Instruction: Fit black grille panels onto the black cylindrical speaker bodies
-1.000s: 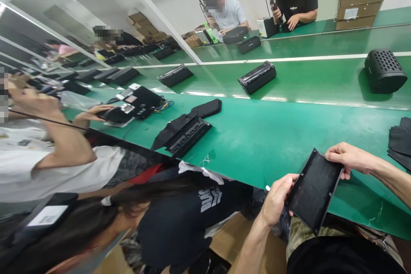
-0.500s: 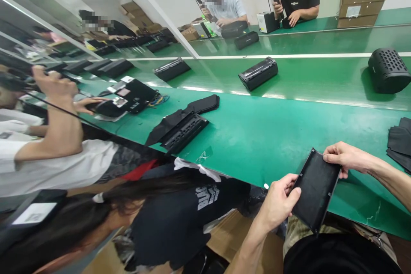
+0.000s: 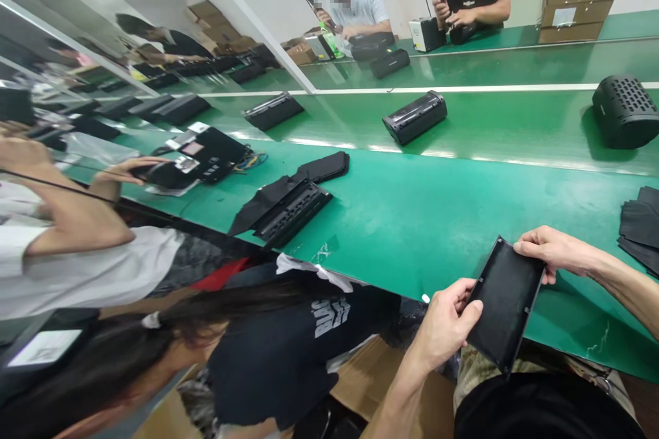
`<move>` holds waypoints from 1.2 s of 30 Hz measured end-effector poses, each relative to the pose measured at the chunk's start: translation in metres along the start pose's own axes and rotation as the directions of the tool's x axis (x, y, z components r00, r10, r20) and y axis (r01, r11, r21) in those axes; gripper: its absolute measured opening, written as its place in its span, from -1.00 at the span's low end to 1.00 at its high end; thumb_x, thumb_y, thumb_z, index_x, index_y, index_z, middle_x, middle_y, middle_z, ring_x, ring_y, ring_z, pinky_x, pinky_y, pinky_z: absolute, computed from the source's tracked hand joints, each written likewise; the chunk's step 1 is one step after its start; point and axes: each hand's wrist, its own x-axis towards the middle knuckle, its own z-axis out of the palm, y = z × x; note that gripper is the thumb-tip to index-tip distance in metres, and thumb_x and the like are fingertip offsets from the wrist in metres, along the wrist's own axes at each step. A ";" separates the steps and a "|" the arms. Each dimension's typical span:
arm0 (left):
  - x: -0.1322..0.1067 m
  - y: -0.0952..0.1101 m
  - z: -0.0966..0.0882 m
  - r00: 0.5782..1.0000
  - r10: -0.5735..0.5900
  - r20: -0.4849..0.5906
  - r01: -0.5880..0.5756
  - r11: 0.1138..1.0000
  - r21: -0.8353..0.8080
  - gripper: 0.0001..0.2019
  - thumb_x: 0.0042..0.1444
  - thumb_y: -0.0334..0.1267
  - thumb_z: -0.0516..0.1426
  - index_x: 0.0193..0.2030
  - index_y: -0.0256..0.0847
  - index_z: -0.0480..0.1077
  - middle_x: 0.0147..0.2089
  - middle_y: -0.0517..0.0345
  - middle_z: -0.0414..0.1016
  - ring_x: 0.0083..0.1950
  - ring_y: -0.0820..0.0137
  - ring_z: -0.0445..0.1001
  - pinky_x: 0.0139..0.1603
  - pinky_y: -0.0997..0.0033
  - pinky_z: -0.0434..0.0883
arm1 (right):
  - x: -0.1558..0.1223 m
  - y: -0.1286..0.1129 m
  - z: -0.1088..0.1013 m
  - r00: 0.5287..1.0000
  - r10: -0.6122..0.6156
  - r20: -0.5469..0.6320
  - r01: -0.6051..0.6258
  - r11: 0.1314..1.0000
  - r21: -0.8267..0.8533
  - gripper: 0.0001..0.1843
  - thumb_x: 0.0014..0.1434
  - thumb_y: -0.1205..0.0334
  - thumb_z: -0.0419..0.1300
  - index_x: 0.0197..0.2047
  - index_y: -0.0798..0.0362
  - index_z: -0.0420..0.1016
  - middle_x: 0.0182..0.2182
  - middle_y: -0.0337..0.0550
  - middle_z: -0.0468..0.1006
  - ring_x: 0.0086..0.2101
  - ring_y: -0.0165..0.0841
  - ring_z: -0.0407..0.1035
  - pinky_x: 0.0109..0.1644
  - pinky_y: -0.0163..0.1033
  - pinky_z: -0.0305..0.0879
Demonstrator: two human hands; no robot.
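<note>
Between my two hands is a black rectangular plastic panel (image 3: 502, 309) with a raised rim and small clips along its edges, its hollow inner side facing me. My left hand (image 3: 449, 322) pinches its left long edge, thumb lying over the rim. With curled fingers my right hand (image 3: 548, 252) grips the upper right corner. The panel is tilted above the front edge of the green table (image 3: 412, 219). At the right lies a pile of black cloth-like sheets (image 3: 641, 230), apart from my right hand.
Further left, another slotted black panel (image 3: 293, 212) lies by black sheets (image 3: 324, 166). Black speaker-like housings (image 3: 416, 116) and a perforated one (image 3: 625, 112) stand on the green belt (image 3: 489, 123). A co-worker in a black shirt (image 3: 288, 343) sits close on my left; others work across.
My hands and the panel stay almost in place. At the left, a co-worker's raised forearm has come down and moved left. Across the belt, a co-worker's hand has shifted over a black part.
</note>
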 end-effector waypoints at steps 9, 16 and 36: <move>0.001 -0.015 0.023 0.996 -0.078 0.043 0.088 0.769 -0.633 -0.43 0.10 0.32 0.34 -0.27 -0.25 0.52 -0.40 0.17 0.52 -0.42 0.47 0.43 -0.35 0.50 0.41 | 0.002 0.001 0.004 0.993 -0.074 0.093 0.066 0.994 0.087 -0.24 0.11 -0.60 0.21 -0.47 0.00 0.29 -0.64 -0.35 0.32 -0.64 -0.48 0.25 -0.60 -0.37 0.24; 0.003 -0.026 0.056 0.869 0.099 0.485 0.398 0.442 -0.804 -0.07 0.14 0.54 0.10 0.17 -0.40 0.53 -0.03 -0.30 0.71 -0.11 0.00 0.70 -0.01 0.12 0.51 | 0.008 -0.011 0.011 0.988 -0.052 0.144 0.044 0.997 0.064 -0.25 0.14 -0.58 0.22 -0.45 0.01 0.34 -0.61 -0.34 0.36 -0.61 -0.46 0.27 -0.57 -0.36 0.22; -0.003 -0.055 0.015 0.956 0.242 0.167 0.131 0.156 -0.979 -0.12 0.27 0.46 0.07 0.28 -0.40 0.50 0.00 -0.24 0.73 -0.08 0.10 0.74 -0.11 0.28 0.57 | 0.139 -0.122 -0.066 0.874 0.043 -0.483 0.038 0.987 0.156 -0.68 0.49 0.07 0.25 0.15 0.11 0.51 -0.08 -0.11 0.61 -0.27 -0.35 0.55 -0.21 -0.19 0.58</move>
